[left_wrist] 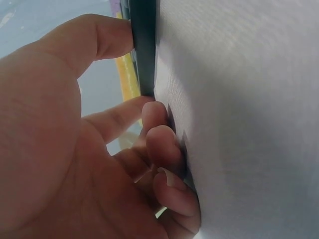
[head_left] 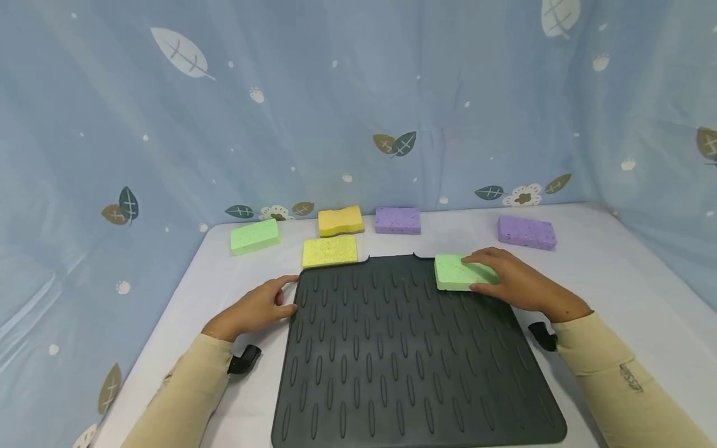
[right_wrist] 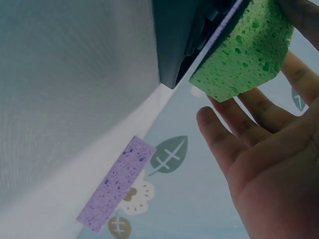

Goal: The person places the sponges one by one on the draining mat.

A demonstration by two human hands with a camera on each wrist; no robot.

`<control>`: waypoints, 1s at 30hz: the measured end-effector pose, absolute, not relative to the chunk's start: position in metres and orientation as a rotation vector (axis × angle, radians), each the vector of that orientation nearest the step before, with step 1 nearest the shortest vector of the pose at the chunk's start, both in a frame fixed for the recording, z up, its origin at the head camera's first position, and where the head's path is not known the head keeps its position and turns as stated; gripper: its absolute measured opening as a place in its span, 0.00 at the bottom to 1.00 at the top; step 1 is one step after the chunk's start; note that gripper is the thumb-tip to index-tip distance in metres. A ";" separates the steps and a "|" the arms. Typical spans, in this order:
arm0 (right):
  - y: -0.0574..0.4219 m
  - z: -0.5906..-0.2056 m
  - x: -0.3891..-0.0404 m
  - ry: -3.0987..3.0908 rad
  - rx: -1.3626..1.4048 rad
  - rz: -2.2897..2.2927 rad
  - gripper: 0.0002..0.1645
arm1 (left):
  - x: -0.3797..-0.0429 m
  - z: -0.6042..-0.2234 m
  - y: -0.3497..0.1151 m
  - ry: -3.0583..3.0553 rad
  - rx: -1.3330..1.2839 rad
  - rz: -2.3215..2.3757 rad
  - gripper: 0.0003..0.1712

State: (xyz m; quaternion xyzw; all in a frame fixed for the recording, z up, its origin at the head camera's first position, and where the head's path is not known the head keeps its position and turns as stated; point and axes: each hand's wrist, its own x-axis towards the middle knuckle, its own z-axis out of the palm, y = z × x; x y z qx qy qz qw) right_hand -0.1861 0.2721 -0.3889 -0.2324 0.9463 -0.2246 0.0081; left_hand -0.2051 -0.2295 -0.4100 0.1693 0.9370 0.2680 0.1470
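Note:
A black ribbed mat [head_left: 392, 361] lies flat on the white table [head_left: 605, 274]. My left hand [head_left: 290, 294] rests at the mat's left edge. In the left wrist view its thumb [left_wrist: 99, 40] and loosely curled fingers [left_wrist: 164, 149] touch that edge [left_wrist: 144, 55]. My right hand [head_left: 469, 272] holds a light green sponge [head_left: 450, 274] on the mat's far right corner, fingers over the top and thumb on the near side. The right wrist view shows the sponge [right_wrist: 244, 55] against the mat [right_wrist: 174, 40], with fingers [right_wrist: 224, 134] beside it.
Beyond the mat lie a green sponge [head_left: 254, 236], a yellow sponge [head_left: 329, 251], an orange-yellow sponge [head_left: 340, 221] and two purple sponges [head_left: 398, 220] [head_left: 526, 232]. A blue leaf-print cloth [head_left: 358, 112] walls in the table at the back and sides.

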 end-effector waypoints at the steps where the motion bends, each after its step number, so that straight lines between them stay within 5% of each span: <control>1: 0.272 -0.389 -0.186 2.953 -0.729 -0.700 0.32 | -0.205 -0.410 -0.230 2.700 0.481 0.767 0.38; 30: 0.272 -0.395 -0.190 2.950 -0.833 -0.652 0.32 | -0.199 -0.406 -0.222 2.731 0.411 0.767 0.37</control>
